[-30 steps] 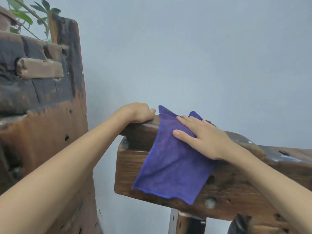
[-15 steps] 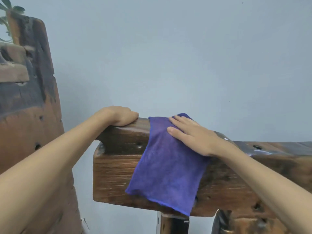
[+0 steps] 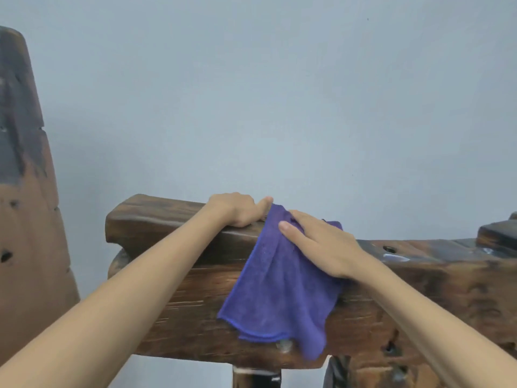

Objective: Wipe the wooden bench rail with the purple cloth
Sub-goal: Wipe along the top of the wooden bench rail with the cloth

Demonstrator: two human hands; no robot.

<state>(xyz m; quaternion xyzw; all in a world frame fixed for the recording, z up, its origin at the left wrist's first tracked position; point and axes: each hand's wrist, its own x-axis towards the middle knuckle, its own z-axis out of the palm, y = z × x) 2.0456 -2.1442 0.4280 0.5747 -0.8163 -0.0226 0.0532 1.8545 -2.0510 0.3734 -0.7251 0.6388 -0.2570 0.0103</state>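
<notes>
Flatly, right hand presses purple cloth on bench rail; left hand apparently curls over its top.

Cloth draped over rail, under right hand.

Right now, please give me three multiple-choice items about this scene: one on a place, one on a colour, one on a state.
1. Where does the cloth lie?
A. draped over the bench rail
B. on the floor
C. hung on the wall

2. What colour is the cloth?
A. green
B. purple
C. white

3. How is the right hand?
A. fisted in the air
B. flat on the cloth
C. out of view

Key: 1 A, it hangs down the rail's front. 2 B, plainly purple. 3 B, fingers spread, pressing it; the left hand holds the rail top.
</notes>
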